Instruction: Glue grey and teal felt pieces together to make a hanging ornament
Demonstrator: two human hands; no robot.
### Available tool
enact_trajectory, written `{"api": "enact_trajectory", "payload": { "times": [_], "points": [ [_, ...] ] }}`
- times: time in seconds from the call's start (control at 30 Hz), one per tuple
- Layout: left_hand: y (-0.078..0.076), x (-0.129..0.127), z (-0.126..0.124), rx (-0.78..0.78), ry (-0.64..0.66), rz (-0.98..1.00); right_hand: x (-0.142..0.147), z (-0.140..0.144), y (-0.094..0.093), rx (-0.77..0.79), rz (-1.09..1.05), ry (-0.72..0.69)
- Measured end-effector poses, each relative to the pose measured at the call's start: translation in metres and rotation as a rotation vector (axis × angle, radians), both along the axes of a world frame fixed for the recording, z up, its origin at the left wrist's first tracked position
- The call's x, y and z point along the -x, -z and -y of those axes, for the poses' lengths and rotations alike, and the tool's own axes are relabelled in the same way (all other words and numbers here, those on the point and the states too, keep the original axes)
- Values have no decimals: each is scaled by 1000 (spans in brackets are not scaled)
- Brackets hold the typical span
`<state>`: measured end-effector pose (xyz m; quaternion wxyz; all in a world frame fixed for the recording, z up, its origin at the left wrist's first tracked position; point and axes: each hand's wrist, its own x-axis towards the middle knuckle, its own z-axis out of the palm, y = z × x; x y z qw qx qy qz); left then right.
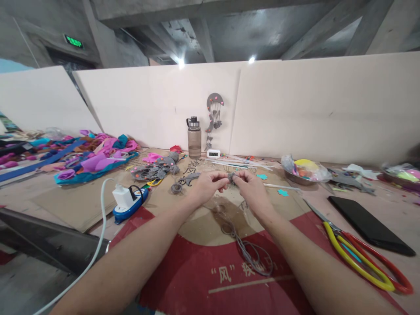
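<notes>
Over the middle of the cardboard, my right hand [251, 189] pinches a small dark grey felt piece [231, 176]. My left hand [210, 185] is closed beside it, thumb and forefinger pressed together near the piece's left side; what those fingers hold, if anything, is too small to make out. Below both hands, a loose tangle of grey cord [247, 249] trails over the red and brown cardboard [183, 271]. To the left lie a small coil of grey cord [176, 188] and a heap of grey felt pieces [154, 169].
Large scissors [361, 258] and a black phone [370, 225] lie at right. A blue and white power strip [130, 205] sits left. Behind stand a water bottle [194, 139], a small clock [213, 153] and a metal bowl [303, 178]. Colourful felt scraps [101, 159] cover the far left.
</notes>
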<state>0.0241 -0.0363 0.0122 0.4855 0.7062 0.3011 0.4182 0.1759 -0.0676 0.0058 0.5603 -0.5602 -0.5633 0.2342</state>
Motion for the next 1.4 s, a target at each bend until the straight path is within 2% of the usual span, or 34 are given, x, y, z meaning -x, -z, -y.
{"api": "enact_trajectory", "payload": {
  "times": [0.07,0.13,0.33,0.57,0.8,1.2,1.4],
  "points": [
    [0,2,-3,57,66,5,-3,-1,1,21,26,-18],
    [1,4,-5,85,79,12,-3,0,-1,31,98,-23],
    [-2,7,-3,-9,-23,-107,1,10,-5,-69,317,-28],
    [-13,8,2,-58,-136,-103,4,9,0,-136,213,-126],
    [-10,6,3,-147,-194,-96,6,18,-8,-180,348,26],
    [-6,2,5,-180,-213,-80,9,16,-6,-133,341,72],
    [-4,1,6,-202,-230,-118,10,16,-7,-171,421,113]
  ]
}}
